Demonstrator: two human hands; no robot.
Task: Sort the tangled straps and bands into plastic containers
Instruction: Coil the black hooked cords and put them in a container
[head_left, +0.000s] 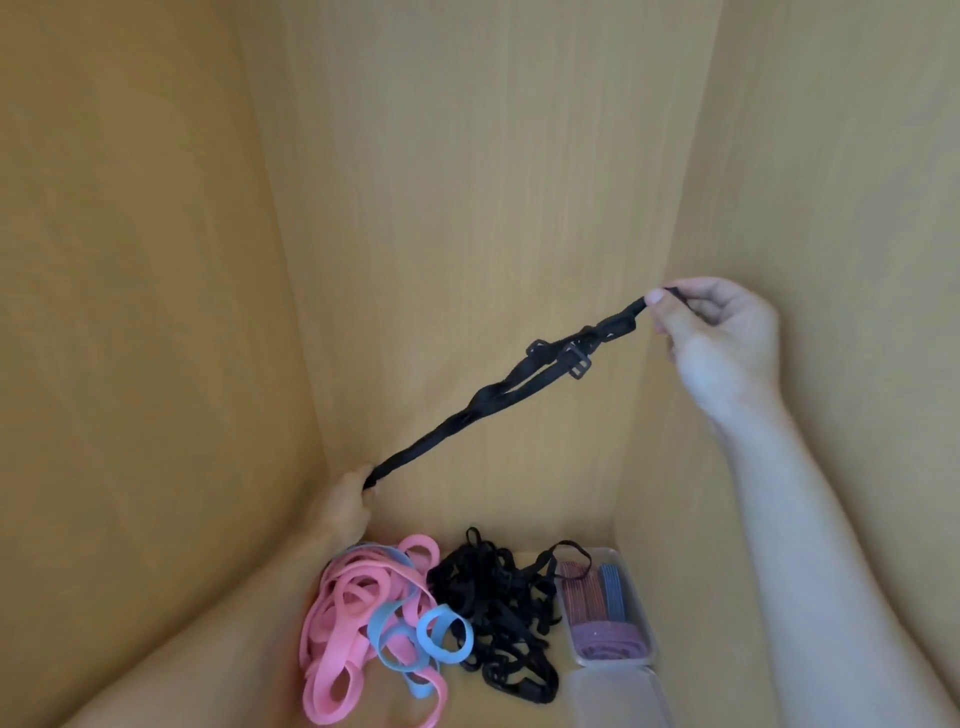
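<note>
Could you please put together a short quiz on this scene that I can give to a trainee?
1. True or false: the left hand and the right hand each hold an end of the strap, stretched in the air between them.
2. What lies between the bands and the container? A) a pile of black straps B) scissors C) a cup
3. Which two colours are the bands?
Key: 1 true; 2 A; 3 pink and blue.
</note>
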